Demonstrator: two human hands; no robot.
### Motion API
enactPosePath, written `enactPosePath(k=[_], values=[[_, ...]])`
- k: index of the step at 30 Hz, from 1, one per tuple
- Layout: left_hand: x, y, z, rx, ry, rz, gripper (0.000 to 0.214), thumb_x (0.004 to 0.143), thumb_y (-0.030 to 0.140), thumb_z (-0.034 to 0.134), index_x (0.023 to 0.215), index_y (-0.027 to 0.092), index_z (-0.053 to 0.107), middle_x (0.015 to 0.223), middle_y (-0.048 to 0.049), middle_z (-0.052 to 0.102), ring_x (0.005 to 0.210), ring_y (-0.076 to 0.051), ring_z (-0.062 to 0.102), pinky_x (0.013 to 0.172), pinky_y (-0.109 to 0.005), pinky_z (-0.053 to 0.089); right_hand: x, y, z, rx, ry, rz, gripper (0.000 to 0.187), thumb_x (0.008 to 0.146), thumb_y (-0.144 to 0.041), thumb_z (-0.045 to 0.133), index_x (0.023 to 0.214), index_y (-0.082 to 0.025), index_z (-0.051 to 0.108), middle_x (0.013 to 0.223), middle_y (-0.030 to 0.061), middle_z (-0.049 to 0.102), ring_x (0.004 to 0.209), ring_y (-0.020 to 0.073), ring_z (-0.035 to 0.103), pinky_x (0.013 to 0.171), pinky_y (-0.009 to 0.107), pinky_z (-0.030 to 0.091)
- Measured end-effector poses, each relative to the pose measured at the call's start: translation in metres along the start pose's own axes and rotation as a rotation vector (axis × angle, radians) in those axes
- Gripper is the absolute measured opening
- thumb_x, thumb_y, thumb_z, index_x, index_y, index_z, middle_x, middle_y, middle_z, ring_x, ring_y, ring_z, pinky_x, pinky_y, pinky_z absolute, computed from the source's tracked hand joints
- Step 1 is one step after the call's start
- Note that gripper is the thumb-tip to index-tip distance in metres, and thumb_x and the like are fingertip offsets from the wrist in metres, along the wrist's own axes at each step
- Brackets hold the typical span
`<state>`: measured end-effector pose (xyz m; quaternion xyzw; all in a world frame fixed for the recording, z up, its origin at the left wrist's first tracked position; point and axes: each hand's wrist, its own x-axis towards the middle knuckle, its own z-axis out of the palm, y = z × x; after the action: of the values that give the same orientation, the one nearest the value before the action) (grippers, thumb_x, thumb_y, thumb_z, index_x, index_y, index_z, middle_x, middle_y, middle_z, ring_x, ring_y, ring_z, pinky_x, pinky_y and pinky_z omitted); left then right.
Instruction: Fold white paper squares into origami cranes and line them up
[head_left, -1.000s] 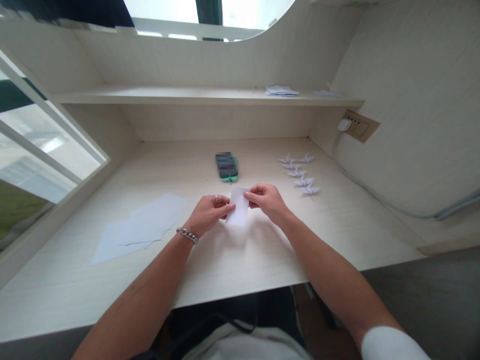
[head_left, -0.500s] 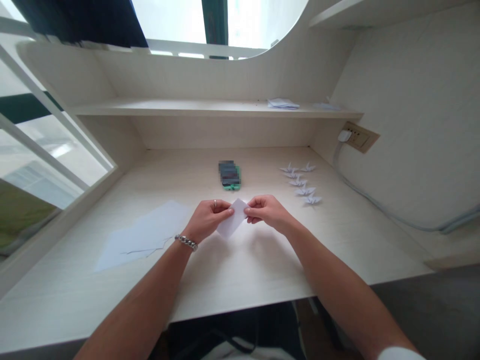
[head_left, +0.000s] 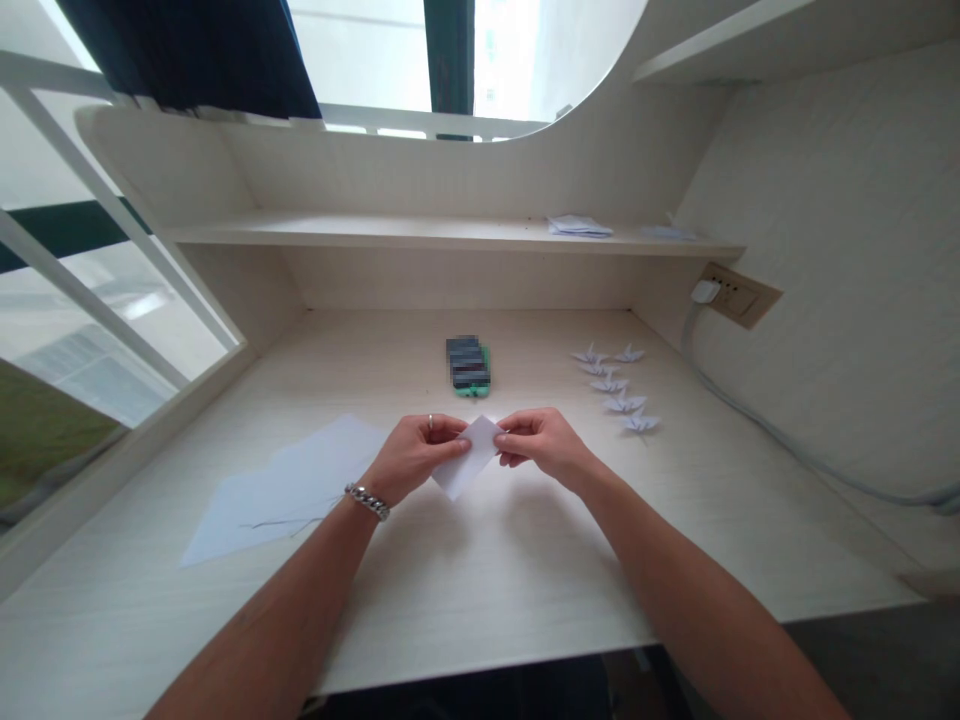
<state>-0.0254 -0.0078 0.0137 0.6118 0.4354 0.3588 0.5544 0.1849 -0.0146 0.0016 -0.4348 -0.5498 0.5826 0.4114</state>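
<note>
We now tilt small white rectangular paper (head_left: 468, 464) cornerwise, left hand (head_left: 418, 450) and right hand (head_left: 543, 442) pinching opposite sides, apparently reorienting it

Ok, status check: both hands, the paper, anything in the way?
Left fingers and right fingers pinching white paper. Paper angled, one corner pointing away. Nothing over it but fingers; black-and-green item beyond, not touching.

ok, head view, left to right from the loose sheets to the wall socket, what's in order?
loose sheets → left hand → held paper → right hand → folded paper figures → wall socket
</note>
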Motion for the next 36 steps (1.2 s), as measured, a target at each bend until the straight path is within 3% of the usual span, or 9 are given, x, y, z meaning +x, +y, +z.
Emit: enactPosePath(k=[13,24,36], values=[[-0.011,0.006,0.010,-0.061,0.102,-0.017,0.026,0.063,0.032,0.080,0.082,0.014,0.078,0.069,-0.0053,0.072,0.056,-0.012,0.057,0.050,-0.020,0.040,-0.011,-0.008,-0.001,0.116,-0.051,0.002,0.033,0.061,-0.032,0.080,0.089,-0.013,0.077,0.061,0.0049,0.070,0.057,0.0135,0.065,0.060,0.027,0.052],[-0.011,0.004,0.009,-0.023,0.094,0.110,0.014,0.069,0.029,0.075,0.078,0.019,0.079,0.075,-0.0051,0.073,0.064,-0.013,0.059,0.054,-0.020,0.041,-0.013,-0.010,0.000,0.156,-0.042,-0.029,0.032,0.061,-0.030,0.078,0.089,-0.015,0.078,0.062,0.0053,0.072,0.058,0.0138,0.066,0.064,0.029,0.055],[-0.011,0.000,0.005,-0.048,0.117,0.153,0.013,0.069,0.028,0.073,0.073,0.017,0.077,0.071,-0.0061,0.072,0.061,-0.014,0.057,0.052,-0.023,0.039,-0.016,-0.012,-0.005,0.277,-0.184,-0.032,0.034,0.066,-0.027,0.078,0.098,-0.015,0.076,0.074,0.0082,0.074,0.068,0.0172,0.070,0.074,0.034,0.056]])
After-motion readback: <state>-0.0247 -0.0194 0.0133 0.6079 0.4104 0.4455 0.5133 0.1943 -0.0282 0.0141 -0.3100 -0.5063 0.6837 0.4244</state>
